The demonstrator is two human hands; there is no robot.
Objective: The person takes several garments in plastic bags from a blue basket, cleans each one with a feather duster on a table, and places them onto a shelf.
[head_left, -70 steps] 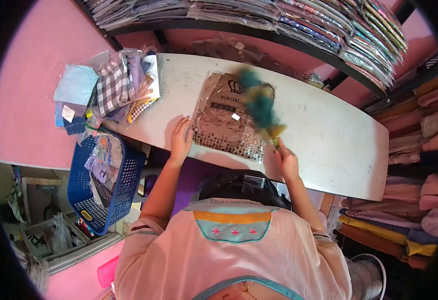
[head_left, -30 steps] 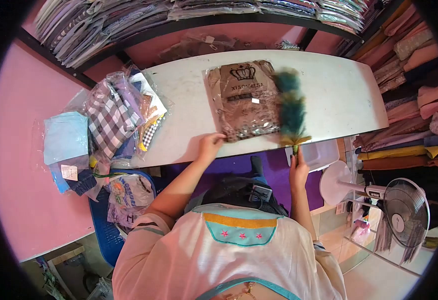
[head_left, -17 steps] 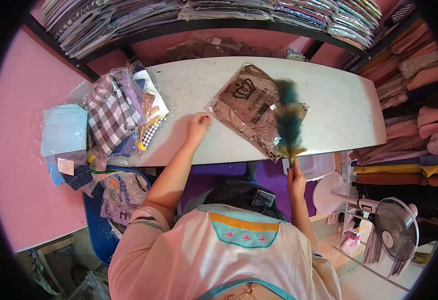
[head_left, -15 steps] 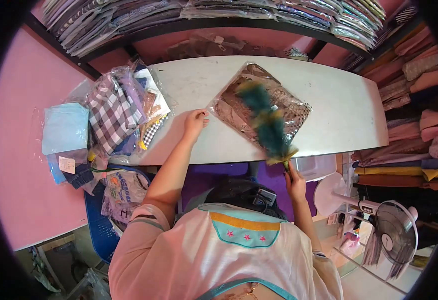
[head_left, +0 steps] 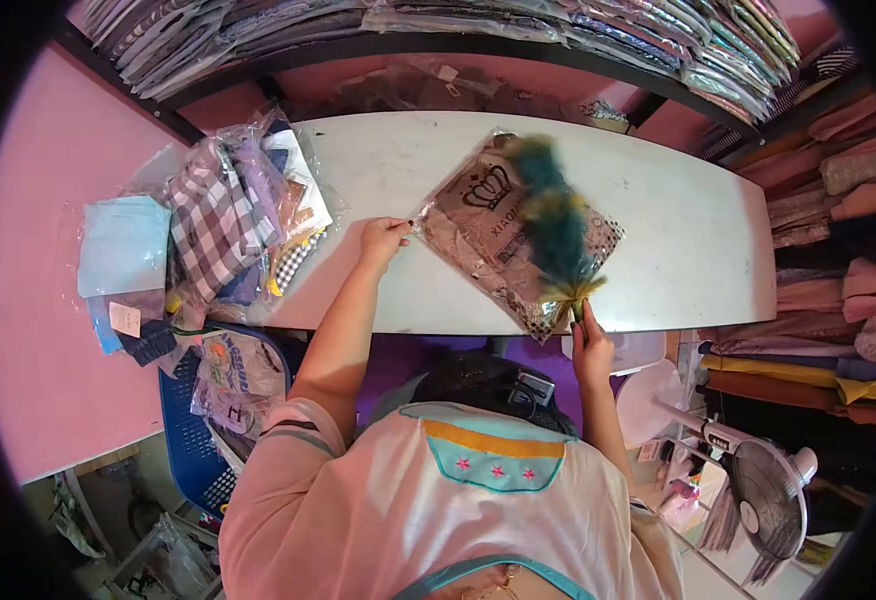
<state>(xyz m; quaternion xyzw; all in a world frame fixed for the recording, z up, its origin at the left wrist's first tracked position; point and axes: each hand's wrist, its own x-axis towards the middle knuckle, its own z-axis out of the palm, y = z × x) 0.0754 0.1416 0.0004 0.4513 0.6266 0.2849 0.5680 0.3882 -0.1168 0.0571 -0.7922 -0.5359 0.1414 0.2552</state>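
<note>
A brown patterned garment in a clear plastic bag (head_left: 463, 235), printed with a black crown, lies slantwise on the white table (head_left: 683, 230). My left hand (head_left: 386, 240) is closed at the bag's left corner, thumb and finger pinching it. In my right hand (head_left: 591, 350), at the table's front edge, is the handle of a feather duster (head_left: 556, 225). Its green and yellow feathers lie across the bag's right half, blurred by motion, and hide part of the print.
Bagged clothes (head_left: 213, 220) are heaped on the table's left end, beside a light blue packet (head_left: 123, 245). A blue basket (head_left: 183, 430) stands below them. Packed garments (head_left: 458, 20) fill the shelf behind. A fan (head_left: 768, 500) and hanging clothes (head_left: 808, 370) are at the right.
The feather duster has swept slightly right over the bag, and the crown print now shows. My left hand has closed on the bag's corner. The bag itself has hardly shifted.
</note>
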